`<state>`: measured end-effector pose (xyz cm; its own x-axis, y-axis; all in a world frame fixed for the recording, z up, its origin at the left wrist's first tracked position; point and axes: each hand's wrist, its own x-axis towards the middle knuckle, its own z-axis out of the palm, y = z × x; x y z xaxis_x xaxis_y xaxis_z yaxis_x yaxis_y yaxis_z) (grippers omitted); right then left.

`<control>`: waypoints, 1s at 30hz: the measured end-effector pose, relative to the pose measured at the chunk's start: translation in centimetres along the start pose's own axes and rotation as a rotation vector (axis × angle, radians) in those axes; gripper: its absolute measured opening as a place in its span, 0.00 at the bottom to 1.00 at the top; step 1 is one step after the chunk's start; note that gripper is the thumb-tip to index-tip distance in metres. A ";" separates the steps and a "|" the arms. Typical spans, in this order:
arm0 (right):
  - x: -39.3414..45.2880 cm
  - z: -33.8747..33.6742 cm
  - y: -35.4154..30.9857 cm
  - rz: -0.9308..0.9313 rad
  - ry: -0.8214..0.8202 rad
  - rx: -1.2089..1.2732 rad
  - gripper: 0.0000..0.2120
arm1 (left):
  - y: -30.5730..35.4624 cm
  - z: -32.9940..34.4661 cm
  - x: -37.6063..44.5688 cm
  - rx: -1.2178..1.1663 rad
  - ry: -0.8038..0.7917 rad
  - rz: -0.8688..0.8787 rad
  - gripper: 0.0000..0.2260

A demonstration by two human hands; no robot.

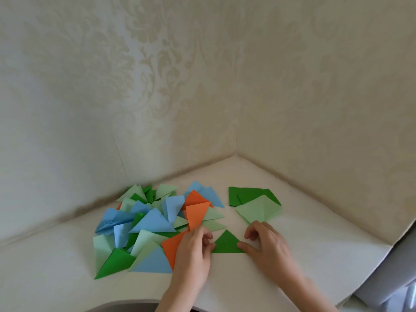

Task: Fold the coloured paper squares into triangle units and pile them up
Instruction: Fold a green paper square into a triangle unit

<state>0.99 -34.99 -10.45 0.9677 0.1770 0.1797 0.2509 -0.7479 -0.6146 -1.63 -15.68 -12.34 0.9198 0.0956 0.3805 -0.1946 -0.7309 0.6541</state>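
Observation:
A dark green paper triangle (227, 243) lies flat on the white table (304, 239) between my two hands. My left hand (193, 253) pinches its left corner with curled fingers. My right hand (265, 243) presses the thumb on its right corner, the other fingers curled above it. To the left spreads a loose pile of folded triangles (148, 224) in blue, orange, light green and dark green. Behind my right hand sits a small stack of paper: a light green sheet (258, 209) on top of dark green sheets (245, 194).
The table fits into a corner between two patterned cream walls (202, 86). Its curved front edge runs along the bottom, and its right edge drops off beside a grey object (396, 273).

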 end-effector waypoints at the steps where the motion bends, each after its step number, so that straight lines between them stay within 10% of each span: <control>1: -0.1 -0.1 0.2 -0.016 0.000 0.021 0.11 | 0.0 -0.2 0.0 -0.016 -0.010 -0.007 0.12; 14: -0.6 0.3 0.4 -0.034 0.018 0.029 0.11 | 3.3 -1.9 0.5 0.271 -0.105 0.009 0.06; 20: -0.6 0.2 0.4 -0.046 0.022 0.013 0.10 | 5.2 -0.7 1.1 0.405 -0.193 -0.130 0.19; 30: -0.9 0.3 1.0 -0.058 0.131 0.142 0.13 | 4.0 -1.2 0.9 0.078 -0.152 -0.134 0.10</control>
<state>0.34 -35.67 -11.46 0.9422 0.1255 0.3108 0.3164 -0.6392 -0.7010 -1.99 -17.76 -8.62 0.9776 0.0973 0.1865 -0.0451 -0.7691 0.6375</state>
